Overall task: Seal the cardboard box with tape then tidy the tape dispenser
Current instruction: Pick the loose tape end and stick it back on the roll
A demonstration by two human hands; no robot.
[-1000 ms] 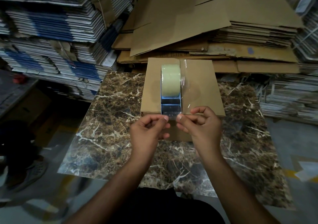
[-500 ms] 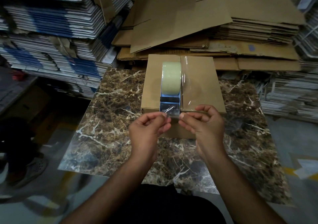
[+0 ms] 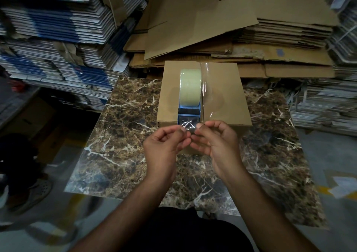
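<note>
A closed brown cardboard box (image 3: 222,89) sits at the far middle of the marble table (image 3: 119,145). Clear tape (image 3: 206,89) runs along its centre seam. On the box's left half stands a tape dispenser (image 3: 189,97) with a pale yellow roll and a blue body. At the box's near edge my left hand (image 3: 164,145) and my right hand (image 3: 216,141) pinch the loose clear tape end (image 3: 188,125) between thumbs and forefingers, the fingertips nearly touching in front of the dispenser.
Stacks of flattened cartons (image 3: 58,39) rise at the left and back. Brown cardboard sheets (image 3: 212,19) lie behind the box. More stacks (image 3: 328,97) stand at the right. A person's shoe (image 3: 32,191) is on the floor at the left.
My hands have drawn closer together and slightly toward me with the tape end, which now crinkles between the fingertips. The box and the dispenser stay in place.
</note>
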